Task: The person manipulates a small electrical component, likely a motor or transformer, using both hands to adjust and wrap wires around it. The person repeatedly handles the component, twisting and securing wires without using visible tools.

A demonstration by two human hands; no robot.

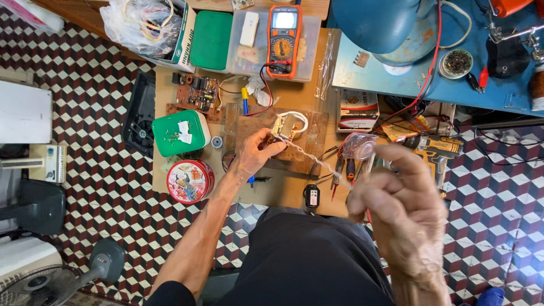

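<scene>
My left hand [255,153] presses down on a small transformer [285,126] with white leads that sits on a wooden board [309,141] on the low bench. A thin twisted whitish wire [314,160] runs from the transformer toward my right hand [405,209], which is raised close to the camera and blurred. Its fingers are pinched on the wire's free end.
An orange multimeter [283,39] lies on a clear box at the back. A circuit board [198,93], a green-lidded box [180,133] and a round red tin [190,181] sit at left. Pliers [343,170] and a cordless drill [436,150] lie at right, under a blue table [419,73].
</scene>
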